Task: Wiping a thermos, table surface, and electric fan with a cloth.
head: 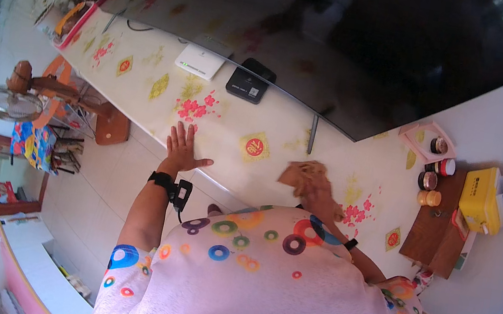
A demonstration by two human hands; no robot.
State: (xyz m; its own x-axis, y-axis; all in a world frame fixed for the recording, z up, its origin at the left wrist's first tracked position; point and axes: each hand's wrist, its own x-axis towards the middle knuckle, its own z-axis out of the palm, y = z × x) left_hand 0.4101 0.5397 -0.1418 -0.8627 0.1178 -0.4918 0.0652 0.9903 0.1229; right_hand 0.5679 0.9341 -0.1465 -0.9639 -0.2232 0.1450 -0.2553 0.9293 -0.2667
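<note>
My right hand (317,197) presses a crumpled brown cloth (304,172) against the table's patterned cover (221,162). Motion blurs that hand and part of the cloth. Near the front edge, my left hand (179,148) rests flat, its fingers spread and nothing in it. A red and gold printed diamond (255,147) shows on the cover between my hands. Beyond the cloth, a grey foot (312,134) of the television reaches forward over the cover.
A large dark television (325,56) spans the back, with a white box (201,59) and a black box (250,80) before it. Small jars (427,180), a pink tray (428,140), and a yellow box (482,199) stand at right. A fan (13,103) stands left of the table.
</note>
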